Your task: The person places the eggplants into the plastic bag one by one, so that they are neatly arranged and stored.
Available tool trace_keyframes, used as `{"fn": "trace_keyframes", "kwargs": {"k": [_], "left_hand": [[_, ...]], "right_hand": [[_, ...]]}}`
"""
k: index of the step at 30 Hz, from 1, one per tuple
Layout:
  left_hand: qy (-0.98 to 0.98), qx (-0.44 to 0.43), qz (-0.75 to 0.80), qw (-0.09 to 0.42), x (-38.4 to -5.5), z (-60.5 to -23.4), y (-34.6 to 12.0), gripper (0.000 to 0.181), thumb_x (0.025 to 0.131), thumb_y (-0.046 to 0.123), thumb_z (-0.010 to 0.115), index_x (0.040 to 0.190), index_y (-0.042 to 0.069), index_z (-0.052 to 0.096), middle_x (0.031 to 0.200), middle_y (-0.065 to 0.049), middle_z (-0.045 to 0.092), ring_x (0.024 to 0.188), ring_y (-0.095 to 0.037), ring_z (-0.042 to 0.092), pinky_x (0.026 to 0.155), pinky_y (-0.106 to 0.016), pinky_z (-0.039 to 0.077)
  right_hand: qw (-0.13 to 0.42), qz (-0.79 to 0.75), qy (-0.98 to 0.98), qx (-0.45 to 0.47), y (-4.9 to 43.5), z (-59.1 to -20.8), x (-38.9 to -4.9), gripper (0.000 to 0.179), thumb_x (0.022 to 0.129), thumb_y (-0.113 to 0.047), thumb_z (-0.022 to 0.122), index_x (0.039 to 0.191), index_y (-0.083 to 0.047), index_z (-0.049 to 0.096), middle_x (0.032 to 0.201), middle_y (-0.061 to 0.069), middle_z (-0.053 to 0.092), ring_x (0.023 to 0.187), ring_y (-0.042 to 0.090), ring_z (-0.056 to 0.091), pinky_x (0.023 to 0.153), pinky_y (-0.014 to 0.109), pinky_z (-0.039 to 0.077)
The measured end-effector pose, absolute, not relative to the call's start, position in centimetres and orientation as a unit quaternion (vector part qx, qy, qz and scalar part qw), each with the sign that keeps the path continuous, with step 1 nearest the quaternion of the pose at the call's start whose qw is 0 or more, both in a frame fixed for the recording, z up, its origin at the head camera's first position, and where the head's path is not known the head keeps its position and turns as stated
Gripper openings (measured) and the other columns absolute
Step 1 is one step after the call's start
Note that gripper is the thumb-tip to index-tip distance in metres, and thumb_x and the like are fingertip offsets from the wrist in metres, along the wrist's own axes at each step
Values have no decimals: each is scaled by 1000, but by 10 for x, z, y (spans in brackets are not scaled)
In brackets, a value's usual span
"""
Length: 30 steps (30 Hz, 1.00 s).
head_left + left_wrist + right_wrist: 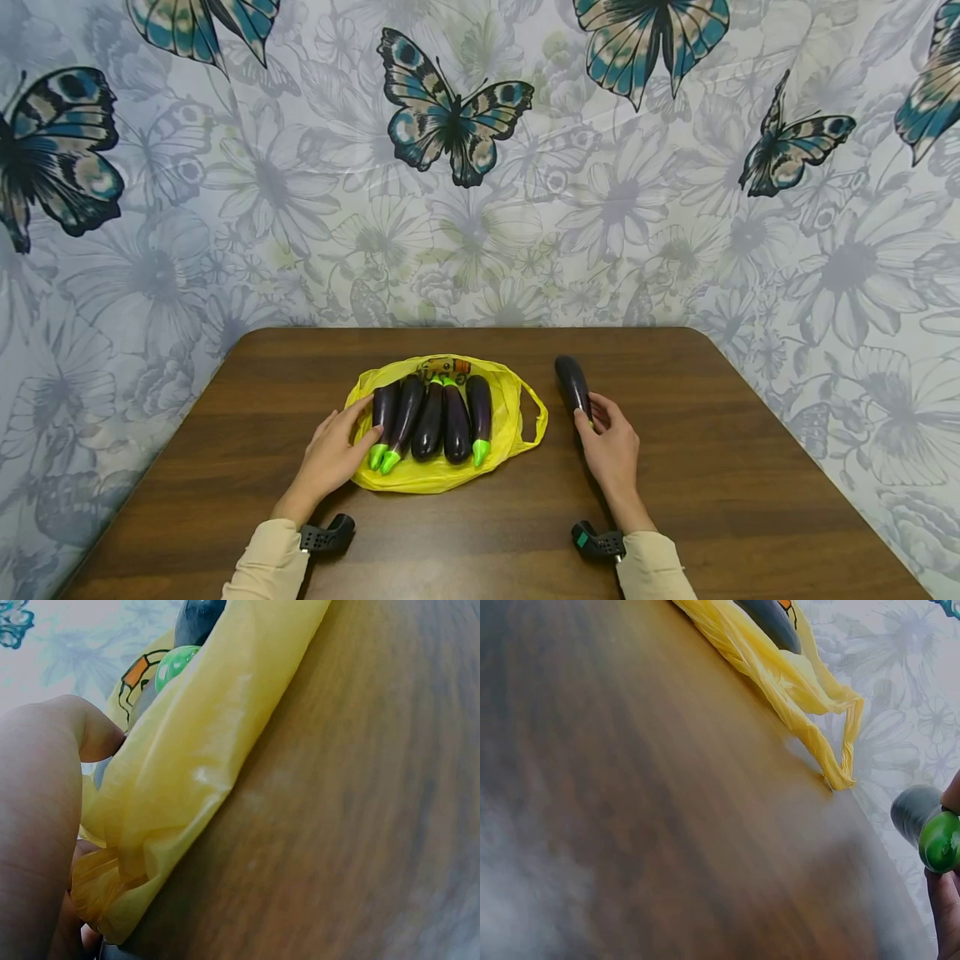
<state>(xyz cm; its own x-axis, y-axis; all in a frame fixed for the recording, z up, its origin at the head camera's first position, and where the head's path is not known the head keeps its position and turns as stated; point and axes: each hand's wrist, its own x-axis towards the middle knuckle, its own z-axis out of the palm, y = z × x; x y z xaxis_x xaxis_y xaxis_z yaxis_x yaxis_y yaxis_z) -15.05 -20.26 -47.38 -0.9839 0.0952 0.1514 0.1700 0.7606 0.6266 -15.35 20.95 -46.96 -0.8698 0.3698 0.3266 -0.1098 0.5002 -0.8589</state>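
A yellow plastic bag (420, 477) lies opened out on the table, with several dark purple eggplants (428, 421) side by side in it, most with bright green ends toward the near side. My left hand (333, 450) grips the bag's left edge, thumb inside by the leftmost eggplant (384, 417). In the left wrist view, the other fingers are partly hidden behind the bag wall (169, 787). To the right of the bag, my right hand (611, 446) holds a single eggplant (573, 383) by its near end. Its green end (940, 841) shows between thumb and fingers in the right wrist view.
The brown wooden table (720, 467) reaches back to a wall covering (600, 250) printed with butterflies and flowers. A loop handle (537, 417) of the bag sticks out to the right, between the bag and my right hand. Black bands (328, 533) sit on both wrists.
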Motion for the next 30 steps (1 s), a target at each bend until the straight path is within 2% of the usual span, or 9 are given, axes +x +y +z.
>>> {"fn": "trace_keyframes", "kwargs": {"k": [6,13,30], "left_hand": [[-936,-74,-340,58,-151,-475,-203,63,105,32,58,158,6,38,159,-23,43,148,-45,38,123,-65,12],[-936,-73,-340,57,-151,-475,-203,63,104,33,58,159,7,38,160,-23,43,148,-45,37,123,-65,13],[-936,-74,-340,56,-151,-474,-203,63,104,32,58,159,7,38,160,-22,42,148,-45,37,123,-65,12]], "right_hand": [[246,500,-827,-72,208,-468,-152,37,94,-12,74,129,-2,67,123,22,71,115,33,71,90,16,52],[254,514,-817,-64,207,-468,-151,36,93,-11,75,127,-2,68,120,21,72,113,33,71,83,0,46],[270,519,-811,-21,201,-465,-149,35,91,-8,77,125,-3,70,119,18,73,112,31,71,88,5,48]]}}
